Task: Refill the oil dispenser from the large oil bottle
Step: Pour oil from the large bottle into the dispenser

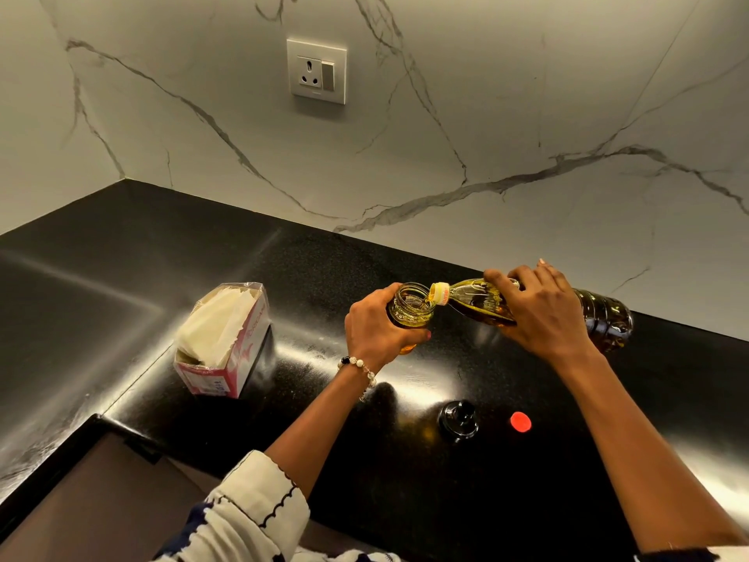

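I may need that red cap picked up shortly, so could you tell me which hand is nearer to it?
Right. The right hand grips the large oil bottle beyond the red cap, almost directly behind it. The left hand holds the oil dispenser farther off, behind and to the cap's left.

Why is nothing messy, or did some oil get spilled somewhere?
No spill shows. The large oil bottle lies tipped on purpose, its mouth at the oil dispenser opening. The dispenser's black lid and a red cap lie loose on the counter, only set aside. The tissue box looks torn open on top.
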Demonstrator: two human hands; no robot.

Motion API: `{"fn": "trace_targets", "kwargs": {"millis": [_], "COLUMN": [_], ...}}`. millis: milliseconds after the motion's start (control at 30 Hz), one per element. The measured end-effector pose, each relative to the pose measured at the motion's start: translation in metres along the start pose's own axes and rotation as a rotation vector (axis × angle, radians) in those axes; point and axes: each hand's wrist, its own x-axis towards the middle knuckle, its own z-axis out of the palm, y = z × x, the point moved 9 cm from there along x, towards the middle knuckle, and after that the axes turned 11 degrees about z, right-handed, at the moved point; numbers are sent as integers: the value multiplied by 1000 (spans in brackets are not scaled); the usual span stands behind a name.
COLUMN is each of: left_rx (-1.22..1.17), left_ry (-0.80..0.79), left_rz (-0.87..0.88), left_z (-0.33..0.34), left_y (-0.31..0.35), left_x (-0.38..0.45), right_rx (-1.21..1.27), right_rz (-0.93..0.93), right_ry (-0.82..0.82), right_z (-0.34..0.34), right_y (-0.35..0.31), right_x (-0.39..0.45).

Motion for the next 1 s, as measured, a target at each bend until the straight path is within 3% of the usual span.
{"fn": "trace_targets", "kwargs": {"millis": [1000], "left_rx": [-4], "left_ry": [-5], "left_rz": [-29], "left_z": [-2], "left_y": [-5], "left_x": [-1], "right_rx": [-9], "right_rz": [-4], "right_ry": [26], "right_z": [-7], "right_y": [-7], "right_x": [0]}}
